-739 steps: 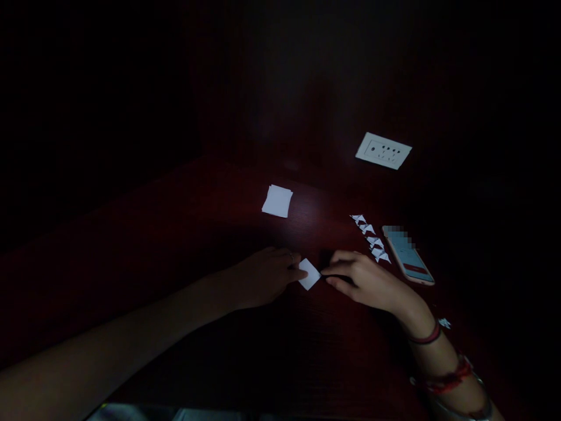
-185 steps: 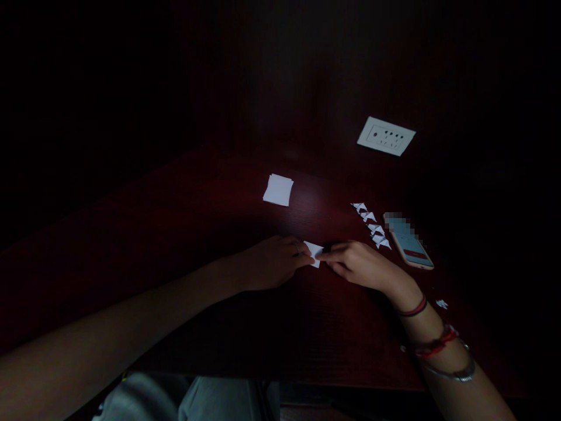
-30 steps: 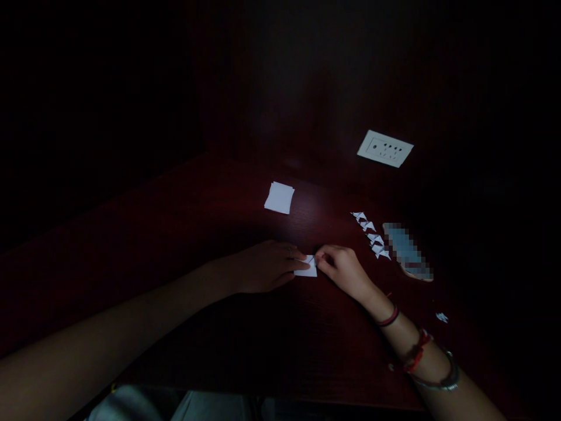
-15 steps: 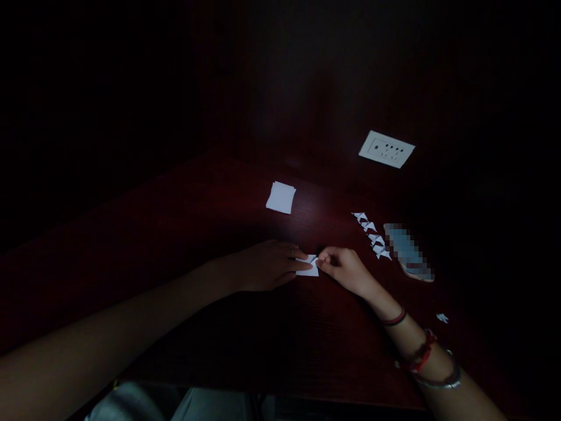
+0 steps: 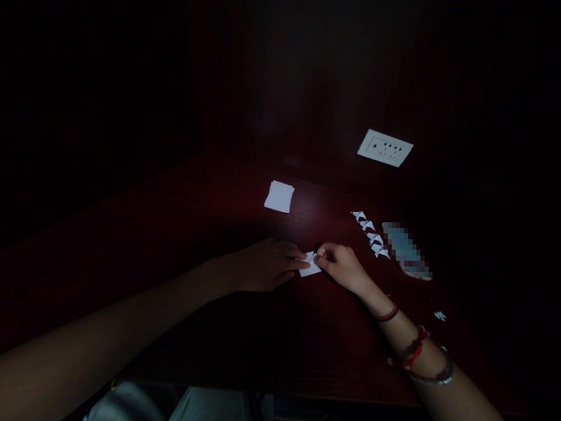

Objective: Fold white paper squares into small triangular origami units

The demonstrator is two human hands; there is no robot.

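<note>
So the small white paper (image 5: pixel 309 272) is lying on the counter (image 5: pixel 333 345), nearer the front edge than the paper stack (image 5: pixel 279 197) back toward the far edge. Left hand (image 5: pixel 269 266) is fairly open, fingers laid flat on the sheet, pinning it rather than gripping. Right hand (image 5: pixel 344 266) is curled up, thumb and fingertip pinched together at the sheet's far right corner; looks like they've got a bit of flap, though it's too dark to be sure.

My advice: pin right beside the fold line, not on top of it. Line up the flap's edge before you press anything, then run a fingertip firmly from the middle outward. Paper this small makes sloppy creases obvious, so go slow.
</note>
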